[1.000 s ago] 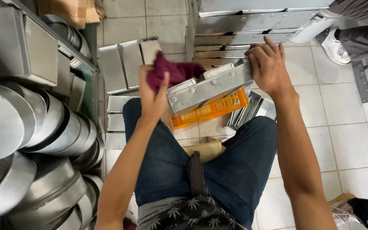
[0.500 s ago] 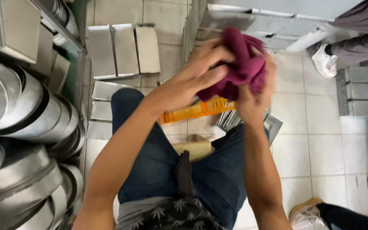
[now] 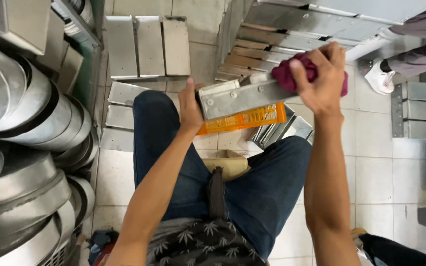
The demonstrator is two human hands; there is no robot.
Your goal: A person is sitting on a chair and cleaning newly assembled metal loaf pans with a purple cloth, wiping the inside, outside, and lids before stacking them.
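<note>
I sit over a tiled floor with a long rectangular metal baking tin [image 3: 237, 98] held out in front of me. My left hand [image 3: 191, 106] grips the tin's left end. My right hand [image 3: 324, 79] presses a dark red cloth [image 3: 297, 74] against the tin's right end, and the fingers cover most of the cloth. Just below the tin an orange plastic crate [image 3: 245, 119] stands on the floor between my knees.
Round metal pans [image 3: 30, 133] are stacked on a rack at the left. Rectangular tins [image 3: 144, 47] lie on the floor ahead, and more are piled in rows at upper right [image 3: 262, 49]. Another person's leg and white shoe [image 3: 388, 79] stand at the far right.
Both hands were bunched on the cloth half a second ago. Now the left hand holds the tin's left end and the right hand has the cloth on the tin's right end.
</note>
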